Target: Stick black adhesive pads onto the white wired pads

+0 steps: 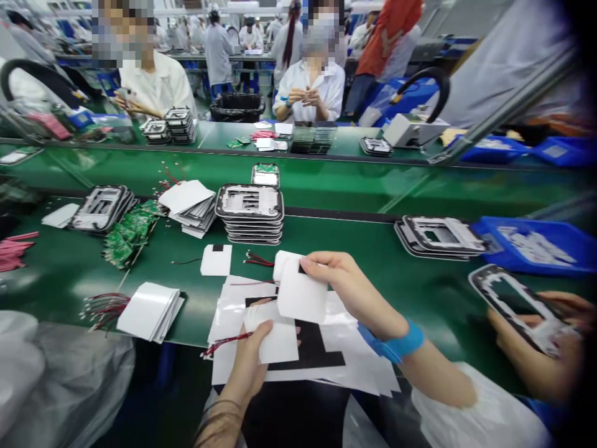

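"White panel [303,295] with a dark patch at its far edge: how is it held?"

"Pinched between thumb and fingers of the right hand [342,280], above the near part of the green counter [354,242]. A second white edge shows behind it, to the left; whether that is a separate piece cannot be told."

"And the left hand [255,351]?"

"Nearer and to the left, clamped on a flat white piece [277,339], thumb on top; red leads [228,341] trail from its left side. The hands are apart; the pieces overlap in view, contact uncertain."

"The surroundings?"

"Beneath, large white sheets [366,366] with black areas. Farther and left, a single white pad [216,262]; beyond it, a stack of frames [249,211]. Left, a near pile of wired pads [147,311] and, farther, green circuit boards [133,233]."

"And far right?"

"A co-worker's hands [506,339] grip one frame [536,333], near a blue tray [536,267]."
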The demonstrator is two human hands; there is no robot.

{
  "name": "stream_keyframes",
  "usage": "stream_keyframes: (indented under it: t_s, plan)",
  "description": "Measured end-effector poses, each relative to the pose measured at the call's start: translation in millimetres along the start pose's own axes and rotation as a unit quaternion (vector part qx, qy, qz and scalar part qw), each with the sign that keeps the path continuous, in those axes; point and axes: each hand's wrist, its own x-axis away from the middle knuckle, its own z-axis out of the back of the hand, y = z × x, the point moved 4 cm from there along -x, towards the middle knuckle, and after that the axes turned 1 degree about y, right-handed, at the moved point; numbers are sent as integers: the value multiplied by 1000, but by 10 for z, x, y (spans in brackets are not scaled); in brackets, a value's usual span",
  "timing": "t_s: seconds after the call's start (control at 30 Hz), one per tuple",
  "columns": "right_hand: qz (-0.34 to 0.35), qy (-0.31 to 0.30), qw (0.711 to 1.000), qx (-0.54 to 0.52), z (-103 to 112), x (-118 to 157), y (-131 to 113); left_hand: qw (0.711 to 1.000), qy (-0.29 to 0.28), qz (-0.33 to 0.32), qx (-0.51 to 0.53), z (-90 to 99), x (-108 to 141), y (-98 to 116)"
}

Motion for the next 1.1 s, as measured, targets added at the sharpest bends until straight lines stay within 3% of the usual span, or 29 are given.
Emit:
stream_keyframes:
  t_s: [0.1, 0.2, 0.3, 0.43, 0.6, 0.73, 0.8, 0.87, 0.97, 1.03, 1.1]
  plan:
    - [31, -34, 996, 72, -467, -467, -112, 1000, -14, 13, 7, 35, -27, 16]
    - [42, -54, 987, 147, -1017, -961, -62, 999, -24, 28, 5, 49, -37, 38]
    - [65, -64, 967, 237, -1401, -1316, 28, 999, -22, 32, 7, 57, -45, 50]
    - [117, -41, 934, 336, -1551, -1435, 75, 999, -24, 25, 7, 63, -61, 46]
    - [185, 20, 898, 399, -1502, -1195, -114, 1000, -12, 25, -2, 78, -92, 28]
    - [221, 46, 882, 415, -1330, -901, -382, 1000, 9, 25, -6, 74, -91, 33]
    - [228, 40, 881, 412, -1094, -728, -457, 999, 22, 20, -12, 63, -85, 50]
    - [230, -5, 884, 406, -754, -497, -430, 999, 34, 16, -17, 44, -86, 71]
    - [216, -108, 896, 372, -160, 9, -158, 999, 32, 17, -18, -12, -98, 100]
    - [156, -80, 921, 349, 232, 384, 168, 999, 34, 11, -22, -57, -102, 120]
    - [74, -38, 946, 315, 478, 744, 576, 999, 43, 5, -32, -108, -89, 121]
